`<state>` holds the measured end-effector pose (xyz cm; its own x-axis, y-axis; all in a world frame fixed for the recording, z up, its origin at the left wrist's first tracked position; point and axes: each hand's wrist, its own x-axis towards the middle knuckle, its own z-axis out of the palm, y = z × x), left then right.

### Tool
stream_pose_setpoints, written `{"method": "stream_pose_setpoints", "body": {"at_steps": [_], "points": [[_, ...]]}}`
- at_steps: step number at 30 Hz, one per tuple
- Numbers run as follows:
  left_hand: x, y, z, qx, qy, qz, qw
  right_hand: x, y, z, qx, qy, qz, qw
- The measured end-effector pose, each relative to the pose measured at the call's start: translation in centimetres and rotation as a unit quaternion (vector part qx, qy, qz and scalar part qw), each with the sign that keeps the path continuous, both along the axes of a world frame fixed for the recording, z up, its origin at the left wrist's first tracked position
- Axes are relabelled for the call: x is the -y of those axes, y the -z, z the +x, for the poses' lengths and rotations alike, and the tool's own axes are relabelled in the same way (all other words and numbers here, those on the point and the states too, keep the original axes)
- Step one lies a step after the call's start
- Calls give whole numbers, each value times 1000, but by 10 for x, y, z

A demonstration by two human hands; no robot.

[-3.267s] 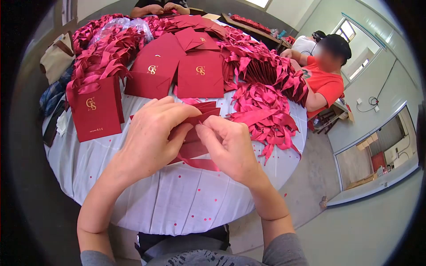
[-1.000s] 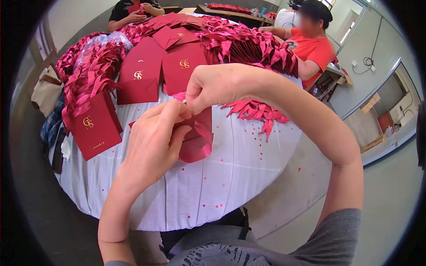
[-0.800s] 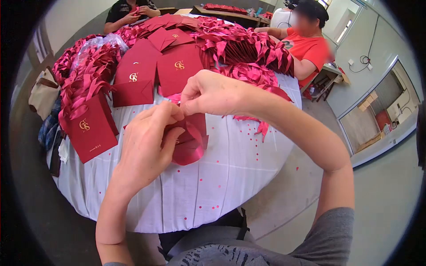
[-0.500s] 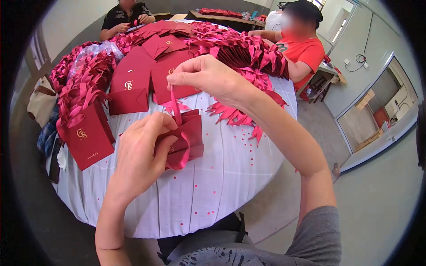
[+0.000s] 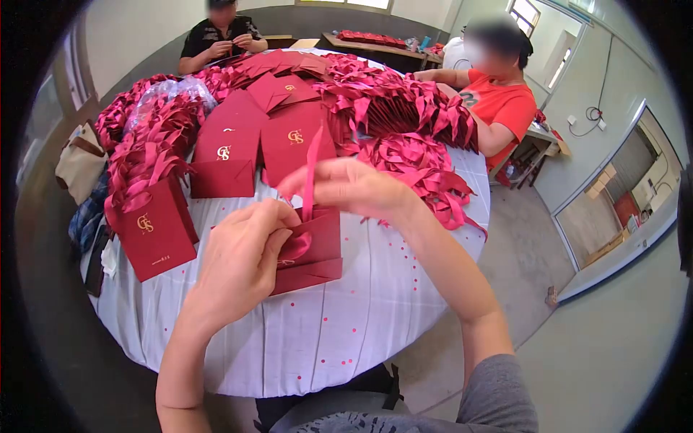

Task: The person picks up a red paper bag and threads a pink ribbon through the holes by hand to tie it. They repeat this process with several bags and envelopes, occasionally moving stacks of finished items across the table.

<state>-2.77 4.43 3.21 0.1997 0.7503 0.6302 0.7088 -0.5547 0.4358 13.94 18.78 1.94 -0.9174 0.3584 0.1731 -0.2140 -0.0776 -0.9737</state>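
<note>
A small dark-red paper gift bag [image 5: 317, 249] stands on the table in front of me. At its top edge, my left hand [image 5: 242, 260] is closed with a pinch; its fingertips cover part of the opening. A pink ribbon [image 5: 311, 180] rises upright from the bag, and a loop of it hangs over the front. My right hand [image 5: 357, 189] is beside the upright ribbon, above the bag. Motion blurs its fingers, so whether they grip the ribbon cannot be told.
Several flat red bags [image 5: 224, 155] with gold lettering lie behind. Ribboned bags form rows at left [image 5: 155, 224] and right [image 5: 404, 108]. Loose pink ribbons [image 5: 419, 162] lie to the right. Two co-workers sit across, one in black [image 5: 216, 40], one in red [image 5: 502, 105]. Red dots speckle the white tablecloth [image 5: 346, 317].
My right hand has moved down and slightly right, from holding the ribbon up to beside it. The ribbon's end now stands up above my fingers. My left hand stays at the bag.
</note>
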Motion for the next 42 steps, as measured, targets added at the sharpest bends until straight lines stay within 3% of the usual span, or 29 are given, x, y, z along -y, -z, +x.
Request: {"method": "stream_pose_setpoints", "body": {"at_steps": [1,7,9,14,16,19,21,23,28,30,35,37,42], "points": [[0,-1,-5,-10,22,-32,999,-1,3,3,15,-57,-8,998],[7,-11,-5,-85,19,-72,994,-4,9,2,-43,-83,-15,996],[6,-9,-4,-98,22,-66,993,-3,7,1,-32,-67,-24,997],[4,-5,-2,-133,10,-53,990,2,3,-2,-5,10,77,997],[4,-3,-1,-132,10,-45,990,5,1,-3,-15,12,57,998],[0,2,1,-77,24,5,997,12,5,-5,-30,49,47,997],[-7,6,0,-119,35,122,985,16,6,-5,-34,86,57,994],[-10,11,1,-118,35,142,982,19,5,-6,-11,157,115,981],[-15,20,2,-127,-3,211,969,22,8,-6,-23,191,129,973],[-14,23,5,-126,-3,210,970,24,10,-9,-37,216,151,964],[-7,24,15,19,-54,52,997,23,19,-12,10,264,199,944],[-5,22,17,9,-56,29,998,27,19,-13,-7,259,169,951],[-2,25,20,-26,-76,20,997,31,20,-15,22,328,240,914]]}}
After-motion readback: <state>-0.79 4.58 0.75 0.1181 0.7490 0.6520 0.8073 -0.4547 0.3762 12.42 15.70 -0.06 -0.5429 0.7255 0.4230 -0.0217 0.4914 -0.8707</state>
